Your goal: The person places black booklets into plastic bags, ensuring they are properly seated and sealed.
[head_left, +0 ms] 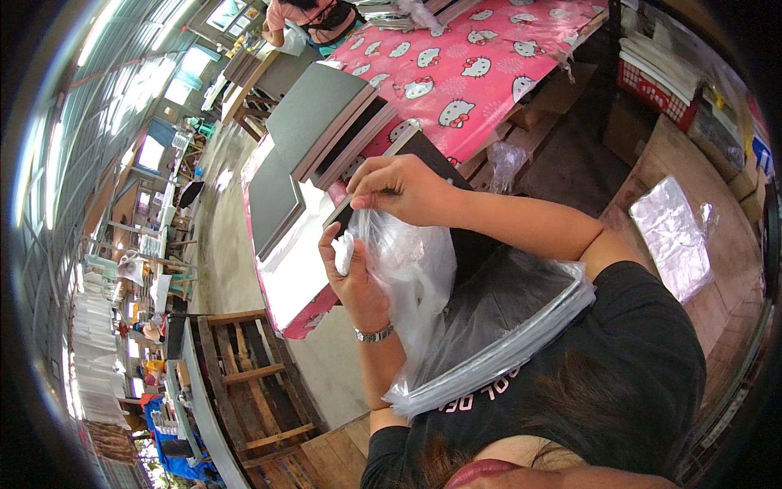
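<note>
My right hand [403,189] pinches the upper edge of a thin clear plastic bag [415,261] between thumb and fingers. Just below it, my left hand [354,281], with a metal watch at the wrist, has a crumpled part of the same bag between thumb and fingers. A sheaf of clear plastic bags [497,346] leans against my dark shirt, its edges layered. Beyond my hands, thick dark-covered books [322,110] are stacked on the table, and another dark book [273,200] lies to their left. A further dark book [414,145] is partly hidden behind my right hand.
The table has a pink cover [481,106] patterned with white cat faces. A wooden pallet [257,371] lies at the lower left. To the right are a silvery plastic packet [672,236] and a red basket [643,80]. Another person [314,28] is at the far side.
</note>
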The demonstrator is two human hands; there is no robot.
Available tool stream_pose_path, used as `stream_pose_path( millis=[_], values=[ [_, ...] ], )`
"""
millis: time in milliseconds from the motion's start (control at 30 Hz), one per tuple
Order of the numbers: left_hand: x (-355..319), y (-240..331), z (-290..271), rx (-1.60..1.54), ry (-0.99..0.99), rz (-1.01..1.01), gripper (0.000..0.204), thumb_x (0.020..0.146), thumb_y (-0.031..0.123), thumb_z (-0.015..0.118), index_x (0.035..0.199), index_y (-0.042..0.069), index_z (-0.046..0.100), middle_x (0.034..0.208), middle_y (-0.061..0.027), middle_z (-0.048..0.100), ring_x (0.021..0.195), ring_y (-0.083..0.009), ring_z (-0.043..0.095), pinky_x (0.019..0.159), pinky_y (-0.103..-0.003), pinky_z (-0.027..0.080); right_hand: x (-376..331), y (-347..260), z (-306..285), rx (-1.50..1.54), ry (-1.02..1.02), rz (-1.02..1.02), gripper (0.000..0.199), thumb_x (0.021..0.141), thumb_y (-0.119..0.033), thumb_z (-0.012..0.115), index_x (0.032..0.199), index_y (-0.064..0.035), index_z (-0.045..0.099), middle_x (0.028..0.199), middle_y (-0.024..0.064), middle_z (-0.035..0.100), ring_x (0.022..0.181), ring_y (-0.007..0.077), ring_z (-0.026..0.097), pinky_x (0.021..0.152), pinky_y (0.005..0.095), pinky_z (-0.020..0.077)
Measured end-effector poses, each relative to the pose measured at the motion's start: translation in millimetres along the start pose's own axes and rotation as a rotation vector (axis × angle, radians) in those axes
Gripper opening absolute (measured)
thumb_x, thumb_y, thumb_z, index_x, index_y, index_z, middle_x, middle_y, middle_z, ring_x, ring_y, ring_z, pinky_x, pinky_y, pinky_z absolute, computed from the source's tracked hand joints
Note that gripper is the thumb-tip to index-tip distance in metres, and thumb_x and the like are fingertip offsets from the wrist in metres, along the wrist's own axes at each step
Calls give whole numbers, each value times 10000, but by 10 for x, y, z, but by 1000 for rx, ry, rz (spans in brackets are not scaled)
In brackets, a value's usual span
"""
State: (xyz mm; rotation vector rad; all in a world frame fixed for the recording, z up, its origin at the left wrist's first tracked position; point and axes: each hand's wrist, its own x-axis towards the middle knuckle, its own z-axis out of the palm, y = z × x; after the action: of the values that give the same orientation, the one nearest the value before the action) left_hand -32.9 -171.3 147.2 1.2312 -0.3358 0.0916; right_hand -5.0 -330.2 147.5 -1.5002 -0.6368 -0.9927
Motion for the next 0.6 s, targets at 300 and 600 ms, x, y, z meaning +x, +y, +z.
stream_pose_path(
  millis=[300,600],
  values=[
    [-37,-1,-460,-149,-182,-187,347,901,370,568,1025,45,574,861,-58,619,757,-122,576,681,-259,479,-376,-92,-173,682,-871,703,146,866,-154,629,878,-15,672,740,45,631,727,82,584,664,241,454],
    [-384,-60,-1128,-85,-297,-126,413,794,368,694,1053,70,575,930,-52,616,747,-198,600,682,-327,522,-332,-92,-741,698,-1234,684,261,799,-202,701,923,28,678,845,116,679,859,135,622,765,278,469]
  ],
)
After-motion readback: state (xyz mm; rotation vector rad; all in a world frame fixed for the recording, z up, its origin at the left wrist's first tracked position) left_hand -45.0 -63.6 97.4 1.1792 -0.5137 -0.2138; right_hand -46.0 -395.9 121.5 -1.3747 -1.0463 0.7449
